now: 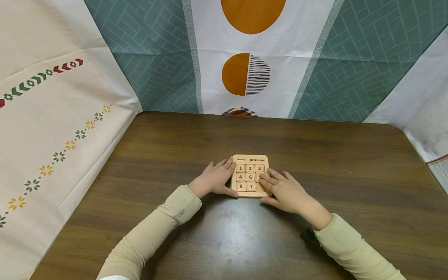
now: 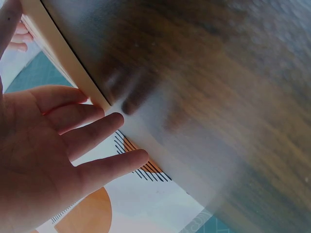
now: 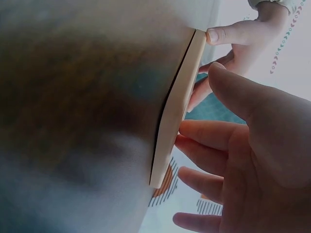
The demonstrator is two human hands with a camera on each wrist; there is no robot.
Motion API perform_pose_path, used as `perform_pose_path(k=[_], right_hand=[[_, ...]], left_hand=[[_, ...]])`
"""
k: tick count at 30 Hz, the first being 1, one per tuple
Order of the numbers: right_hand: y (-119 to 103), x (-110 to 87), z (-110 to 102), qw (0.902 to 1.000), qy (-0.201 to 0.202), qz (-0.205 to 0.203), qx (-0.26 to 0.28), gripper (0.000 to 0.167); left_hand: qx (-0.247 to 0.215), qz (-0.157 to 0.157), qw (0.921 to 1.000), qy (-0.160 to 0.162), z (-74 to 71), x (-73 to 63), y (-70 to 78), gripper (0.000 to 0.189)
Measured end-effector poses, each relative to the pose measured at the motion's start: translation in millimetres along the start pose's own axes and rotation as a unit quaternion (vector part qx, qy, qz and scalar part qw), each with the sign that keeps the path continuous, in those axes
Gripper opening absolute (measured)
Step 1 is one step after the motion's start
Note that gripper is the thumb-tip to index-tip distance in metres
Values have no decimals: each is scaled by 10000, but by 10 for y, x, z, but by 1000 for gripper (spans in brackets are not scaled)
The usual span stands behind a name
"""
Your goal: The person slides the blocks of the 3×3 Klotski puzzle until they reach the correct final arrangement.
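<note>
A light wooden number slide puzzle (image 1: 250, 159) lies on the table in the head view. Its tiles read 1, 2, 3, then 4, 6 and one partly covered by fingertips, then 8, 7 and a blank slot at lower right. My left hand (image 1: 217, 179) lies along its left side, thumb at the lower left corner and fingertips by the upper left edge, fingers spread. From the right, my right hand (image 1: 287, 193) reaches over the frame, its fairly straight fingertips on the partly covered tile. The wrist views show the puzzle's side edge (image 3: 176, 107), the tile faces hidden.
The puzzle rests on a dark brown wooden table (image 1: 196, 140). Behind the far edge hangs a teal and white cloth (image 1: 290, 77) with orange circles. A cream cloth (image 1: 45, 136) with embroidered patterns hangs at the left. A small dark object (image 1: 309, 235) shows beneath the right cuff.
</note>
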State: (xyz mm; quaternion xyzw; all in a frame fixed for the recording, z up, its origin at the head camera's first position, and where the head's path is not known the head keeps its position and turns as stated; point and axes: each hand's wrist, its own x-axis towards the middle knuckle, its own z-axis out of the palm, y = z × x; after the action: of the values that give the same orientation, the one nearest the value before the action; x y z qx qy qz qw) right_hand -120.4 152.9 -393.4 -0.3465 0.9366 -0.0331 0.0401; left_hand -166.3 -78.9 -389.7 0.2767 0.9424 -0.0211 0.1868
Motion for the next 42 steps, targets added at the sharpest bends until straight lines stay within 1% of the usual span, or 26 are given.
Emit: perform_pose_path(k=[3,5,8,11,14,20,25,29,36,42], right_hand=[[-11,1,-8,10000,16,12,5,62],[-28,5,-14,9999,63,-68,65,62],[-64,19,-15,9987,71,-393,311,62],[-95,28,-4,9956,-37,-759,547,61],[-104,28,2,9939,-108,-904,626,60],[-52,-27,-46,9939,-95,-875,662,57],[12,-87,-78,9949,-187,-767,622,56],[37,-99,-98,9953,-242,-737,575,55],[2,-20,-115,9951,-222,-789,549,54],[-88,75,-101,9945,-375,-847,492,58]], left_hand=[[8,-6,10000,-2,2,2,-2,103],[8,-20,10000,-5,2,4,-3,103],[15,-29,10000,-7,0,4,-2,104],[-17,-31,10000,11,-1,2,1,104],[-45,-32,10000,27,0,2,5,104],[-30,-29,10000,2,4,9,8,104],[16,-29,10000,9,17,18,-1,104],[39,-32,10000,35,19,15,-8,104],[39,-57,10000,-23,7,7,1,105],[31,-37,10000,-17,2,9,3,106]])
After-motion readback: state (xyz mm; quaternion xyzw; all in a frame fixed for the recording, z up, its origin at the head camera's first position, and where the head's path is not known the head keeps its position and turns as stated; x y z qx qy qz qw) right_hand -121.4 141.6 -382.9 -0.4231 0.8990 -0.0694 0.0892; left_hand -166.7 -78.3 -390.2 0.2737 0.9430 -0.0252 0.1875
